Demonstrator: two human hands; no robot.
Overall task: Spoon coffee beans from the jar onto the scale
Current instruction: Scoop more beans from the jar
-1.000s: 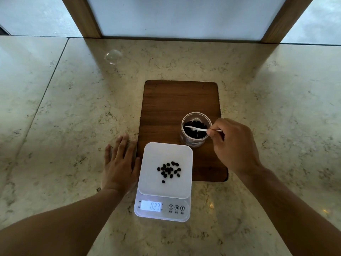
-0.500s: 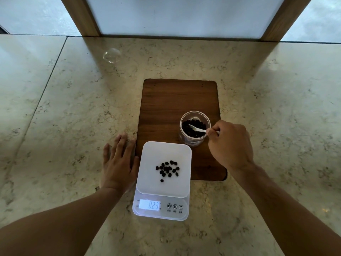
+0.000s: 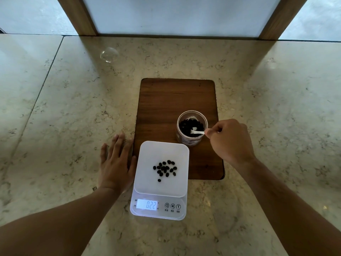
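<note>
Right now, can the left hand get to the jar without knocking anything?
Probably not straight across. The left hand lies flat on the counter left of the scale, which stands between it and the jar; the right hand already holds a spoon in it.

- A beige marble countertop (image 3: 73, 111) is seen, veined with darker mottled lines and divided by thin dark seams.
- A dark brown wooden board (image 3: 175, 100) is marked by fine horizontal grain.
- A white scale (image 3: 162, 163) is shown, with a pale lit display (image 3: 147, 204) carrying grey digits and three dark-ringed buttons (image 3: 172, 206).
- Dark brown, almost black coffee beans (image 3: 165, 169) are scattered on the white platform.
- A clear jar (image 3: 191, 128) is filled with the same dark beans.
- A white spoon (image 3: 196, 132) is seen.
- Mid-brown wooden frame posts (image 3: 79, 17) are set around pale whitish panels (image 3: 177, 13).
</note>
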